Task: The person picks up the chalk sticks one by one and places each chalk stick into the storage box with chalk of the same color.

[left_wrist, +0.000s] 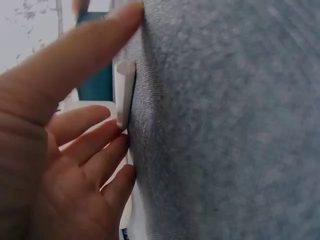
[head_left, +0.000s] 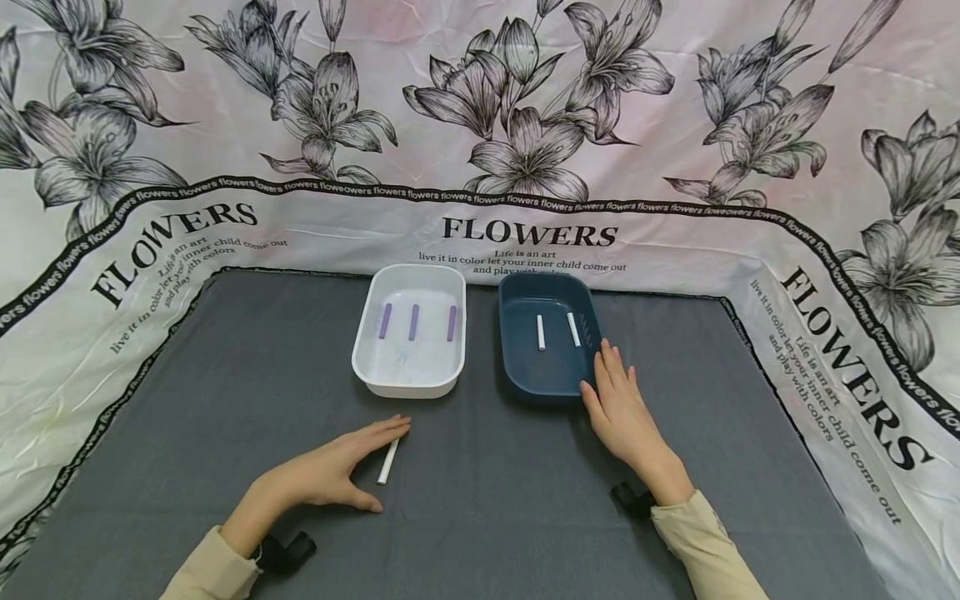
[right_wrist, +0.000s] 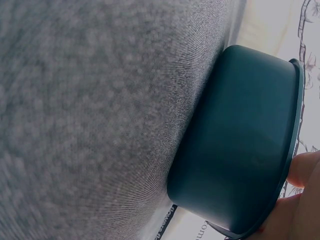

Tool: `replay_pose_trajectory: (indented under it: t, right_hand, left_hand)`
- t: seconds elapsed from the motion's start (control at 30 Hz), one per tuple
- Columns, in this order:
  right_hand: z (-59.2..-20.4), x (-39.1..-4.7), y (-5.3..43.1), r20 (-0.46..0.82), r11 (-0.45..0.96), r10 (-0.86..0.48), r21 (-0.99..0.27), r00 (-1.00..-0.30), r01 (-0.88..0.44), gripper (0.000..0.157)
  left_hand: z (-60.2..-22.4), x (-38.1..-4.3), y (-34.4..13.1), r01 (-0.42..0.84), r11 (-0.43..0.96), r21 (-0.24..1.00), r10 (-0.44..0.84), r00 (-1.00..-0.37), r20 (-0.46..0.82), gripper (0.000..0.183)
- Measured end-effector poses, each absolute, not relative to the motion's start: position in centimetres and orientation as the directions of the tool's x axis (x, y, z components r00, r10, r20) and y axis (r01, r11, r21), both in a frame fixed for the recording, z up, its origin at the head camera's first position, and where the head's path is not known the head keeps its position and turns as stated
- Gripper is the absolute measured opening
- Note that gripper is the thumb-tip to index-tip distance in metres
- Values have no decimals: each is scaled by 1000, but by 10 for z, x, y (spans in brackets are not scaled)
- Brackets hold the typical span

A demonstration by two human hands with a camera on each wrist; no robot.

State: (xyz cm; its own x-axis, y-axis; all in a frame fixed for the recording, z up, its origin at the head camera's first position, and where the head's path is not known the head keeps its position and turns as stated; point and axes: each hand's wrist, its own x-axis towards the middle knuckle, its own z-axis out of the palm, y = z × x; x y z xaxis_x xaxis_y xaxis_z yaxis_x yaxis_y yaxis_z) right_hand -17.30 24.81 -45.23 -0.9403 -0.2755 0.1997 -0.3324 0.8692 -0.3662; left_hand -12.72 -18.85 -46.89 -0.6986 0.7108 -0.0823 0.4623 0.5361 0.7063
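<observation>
My left hand (head_left: pixel 330 473) is low over the cloth, thumb and fingers spread apart around a white chalk stick (head_left: pixel 387 465). That stick lies on the grey cloth, its far end hidden under the fingertips in the head view. In the left wrist view the chalk (left_wrist: pixel 124 95) shows between thumb and fingers, the fingertips right at its end. My right hand (head_left: pixel 628 421) rests with straight fingers along the right near corner of a dark blue tub (head_left: pixel 543 394). Inside the tub lie two white chalk sticks (head_left: pixel 541 332).
Left of the blue tub stands a white tub (head_left: pixel 408 389) holding three purple chalk sticks (head_left: pixel 414 322). Both tubs stand near the far edge of the grey cloth (head_left: pixel 487 517). Behind and at the sides, a flower-printed cloth (head_left: pixel 337 221) borders it.
</observation>
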Motion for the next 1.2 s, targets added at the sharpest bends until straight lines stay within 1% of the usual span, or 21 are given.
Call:
replay_pose_trajectory:
  t: [0.2,0.43,0.67,1.0,1.2]
  right_hand:
    - [-450,-173,246,186,867,-274,-377,-944,-325,62]
    - [-450,-174,246,175,871,-273,-373,-946,-320,62]
    - [-450,-173,247,170,869,-273,-379,-947,-318,62]
    - [-451,-173,248,170,868,-274,-381,-946,-320,63]
    - [-452,-173,249,195,867,-277,-373,-941,-332,63]
  left_hand:
    - [-471,-129,-195,465,522,715,684,-729,-25,87]
    - [-474,-128,-196,503,517,692,669,-742,40,87]
    - [-480,-128,-191,571,497,654,648,-745,158,77]
    - [-481,-129,-190,586,503,636,633,-750,191,75]
    - [-479,-129,-188,567,522,637,619,-766,174,75]
